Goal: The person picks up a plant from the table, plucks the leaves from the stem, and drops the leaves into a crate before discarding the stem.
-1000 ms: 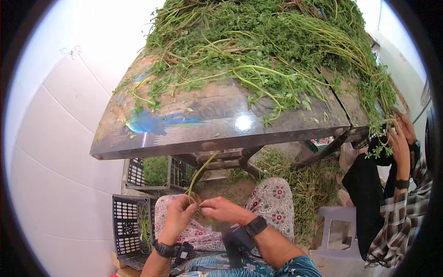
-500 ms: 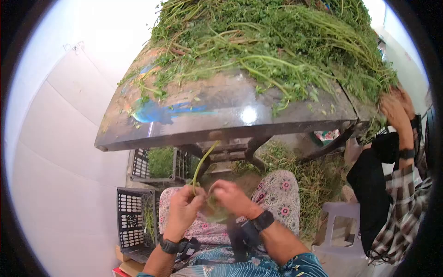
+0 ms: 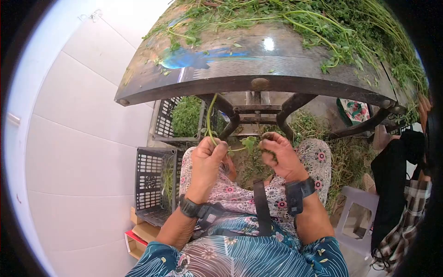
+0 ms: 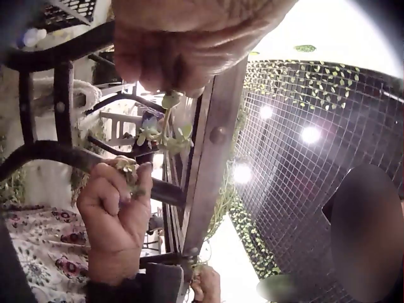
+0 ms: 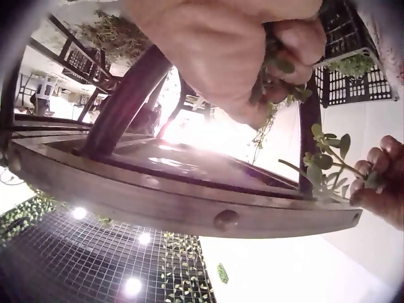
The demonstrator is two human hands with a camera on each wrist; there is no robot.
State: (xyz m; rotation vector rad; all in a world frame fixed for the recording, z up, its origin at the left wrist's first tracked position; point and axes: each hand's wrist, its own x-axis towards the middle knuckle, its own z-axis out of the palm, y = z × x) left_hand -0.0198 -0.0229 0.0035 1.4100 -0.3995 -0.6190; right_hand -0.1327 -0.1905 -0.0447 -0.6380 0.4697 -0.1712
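Note:
In the head view my left hand [image 3: 207, 164] pinches a long green purslane stem [image 3: 210, 121] between thumb and fingers, over my lap. Its thick end points up toward the table edge, and a leafy tip [image 3: 249, 144] sticks out toward the right hand. My right hand [image 3: 282, 157], to the right of that tip, has its fingers curled round some plucked purslane sprigs [image 5: 278, 69], seen best in the right wrist view. The left wrist view shows leaves [image 4: 167, 136] hanging below the left fingers, with the right hand [image 4: 113, 214] apart from them.
A wooden table [image 3: 221, 85] heaped with purslane [image 3: 350, 32] stands ahead. Black crates [image 3: 146, 184] holding greens sit at the left. Stems litter the floor [image 3: 346, 161] under the table. A purple-grey stool [image 3: 348, 221] and another person's plaid sleeve [image 3: 410, 207] are at the right.
The head view has tilted down, so the table sits higher. My right hand has drawn away from the left, showing the leafy tip between them. The left hand keeps its grip on the stem.

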